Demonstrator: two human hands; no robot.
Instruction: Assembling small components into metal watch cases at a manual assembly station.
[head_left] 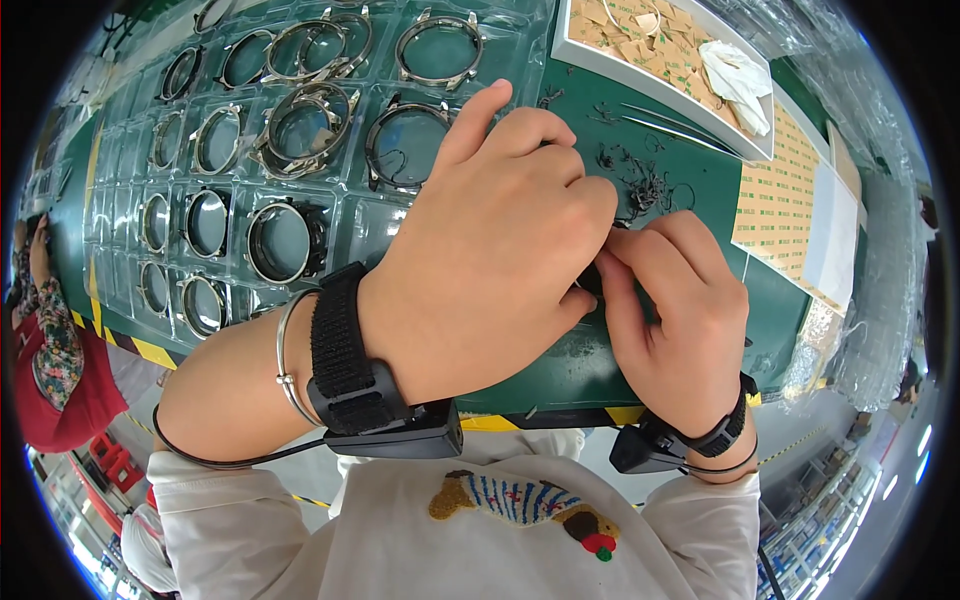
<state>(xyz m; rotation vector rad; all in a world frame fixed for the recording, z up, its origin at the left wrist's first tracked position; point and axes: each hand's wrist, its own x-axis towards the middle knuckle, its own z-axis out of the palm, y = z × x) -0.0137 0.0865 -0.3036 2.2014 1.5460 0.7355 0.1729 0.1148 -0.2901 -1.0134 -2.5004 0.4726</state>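
My left hand (500,240) reaches across the table with its back up, fingers curled and closed. My right hand (678,310) meets it, thumb and fingers pinched together. Between the two hands a small dark thing (592,279) shows, mostly covered by fingers, so its kind is hidden. Just beyond the fingertips lies a tangle of thin black strips (645,190). To the left of my left hand, a clear plastic tray (375,225) holds several round metal watch cases (285,242). One watch case (405,145) with a thin strip inside it sits beside my left hand.
Metal tweezers (685,132) lie beyond the strips. A white box (660,85) holds tan paper pieces and a crumpled white cloth (737,85). Printed tan sheets (780,205) lie at right, near stacked clear plastic trays (880,290). Another person's arm (42,265) shows at far left.
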